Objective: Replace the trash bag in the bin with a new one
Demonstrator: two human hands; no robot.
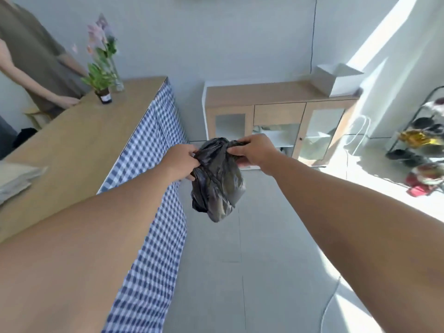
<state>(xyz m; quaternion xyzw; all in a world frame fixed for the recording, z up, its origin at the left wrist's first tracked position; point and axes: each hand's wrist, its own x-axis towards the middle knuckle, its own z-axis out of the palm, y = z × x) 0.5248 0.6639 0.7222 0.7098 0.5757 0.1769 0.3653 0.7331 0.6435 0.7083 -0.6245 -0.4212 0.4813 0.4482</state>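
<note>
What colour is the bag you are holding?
Black; the trash bag shows clearly in the head view.

The fingertips of the left hand (180, 159) and right hand (255, 150) are hidden in the gathered top of the black trash bag (217, 186); what the bag contains cannot be seen. At the upper left of the frame, a second person (36, 58) is cut off by the edge. The flowers (102, 39) in the vase are blurred. At the right edge, a shoe rack (422, 150) is cut off and smeared. At the left edge, a pale object (16, 179) on the surface (72, 150) is too blurred to identify.
</note>
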